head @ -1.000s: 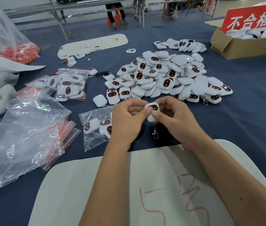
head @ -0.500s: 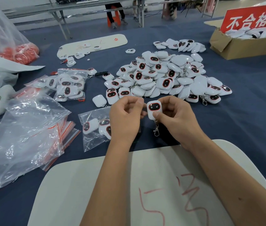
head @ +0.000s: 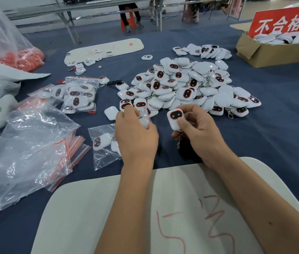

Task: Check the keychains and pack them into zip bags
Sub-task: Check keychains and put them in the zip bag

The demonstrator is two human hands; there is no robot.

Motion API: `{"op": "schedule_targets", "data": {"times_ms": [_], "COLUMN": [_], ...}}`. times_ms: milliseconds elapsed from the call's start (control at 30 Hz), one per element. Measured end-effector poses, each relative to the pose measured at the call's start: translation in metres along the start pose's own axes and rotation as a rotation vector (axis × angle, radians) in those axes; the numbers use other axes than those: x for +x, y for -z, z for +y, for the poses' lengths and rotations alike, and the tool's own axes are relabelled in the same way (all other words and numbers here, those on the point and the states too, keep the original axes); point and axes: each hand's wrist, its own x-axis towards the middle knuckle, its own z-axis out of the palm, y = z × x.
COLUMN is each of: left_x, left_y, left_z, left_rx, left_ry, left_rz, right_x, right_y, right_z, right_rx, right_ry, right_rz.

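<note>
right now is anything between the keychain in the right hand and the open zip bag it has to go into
Nothing solid blocks it. The right hand grips the keychain just right of the zip bag, and the left hand pinches the bag's top edge. The bag's mouth is hidden behind that hand, so I cannot tell how wide it is open.

A red sign (head: 286,21) above the cardboard box (head: 273,52) reads "不合格区"; red scrawl marks the white board (head: 90,208).
</note>
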Motion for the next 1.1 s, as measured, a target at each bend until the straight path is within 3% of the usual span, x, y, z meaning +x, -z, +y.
{"op": "schedule_targets", "data": {"times_ms": [200, 433, 633, 700, 900, 1100], "left_x": [0.003, -0.004, -0.010, -0.011, -0.016, -0.011], "left_y": [0.009, 0.000, -0.006, -0.005, -0.007, -0.005], "left_z": [0.001, 0.014, 0.020, 0.021, 0.027, 0.020], "left_rx": [-0.112, -0.369, -0.399, -0.424, -0.502, -0.491], "left_ry": [0.016, -0.150, -0.221, -0.216, -0.198, -0.148], "left_rz": [-0.007, -0.056, 0.037, 0.105, 0.144, 0.210], "right_x": [-0.001, -0.003, -0.006, -0.006, -0.010, -0.010], "right_y": [-0.001, -0.002, -0.003, -0.004, -0.011, -0.007], "right_z": [0.002, 0.001, -0.002, -0.002, -0.001, -0.008], "right_rx": [-0.003, -0.101, -0.007, -0.018, -0.315, -0.435], "right_ry": [-0.001, 0.061, 0.142, 0.150, 0.308, 0.289], "right_rz": [-0.018, 0.065, -0.141, -0.119, -0.042, -0.302]}}
